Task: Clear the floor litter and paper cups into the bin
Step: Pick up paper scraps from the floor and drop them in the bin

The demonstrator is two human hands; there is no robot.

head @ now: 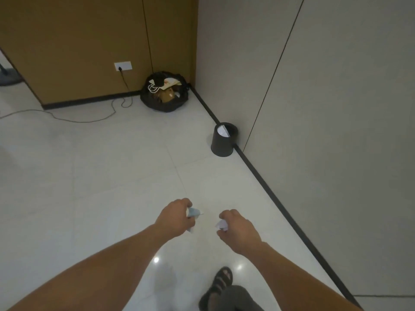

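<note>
Your left hand [174,217] grips bluish paper [193,213], your right hand [238,227] a white scrap [221,225]; the bin [223,142] waits ahead by the wall, so walk close before dropping both inside

my left hand [174,217] covers most of the bluish scrap [193,213] it grips, so its kind is unclear. my right hand [239,227] hides all but a corner of the white wad [222,225]. inside the bin [221,147] only the top of a white sheet [222,130] shows; what lies under it is out of sight. the black bag [165,104] holds things too small to name, perhaps paper bags. my sandalled foot [219,286] is cut off by the bottom edge, and a dark base [7,77] by the left edge.
</note>
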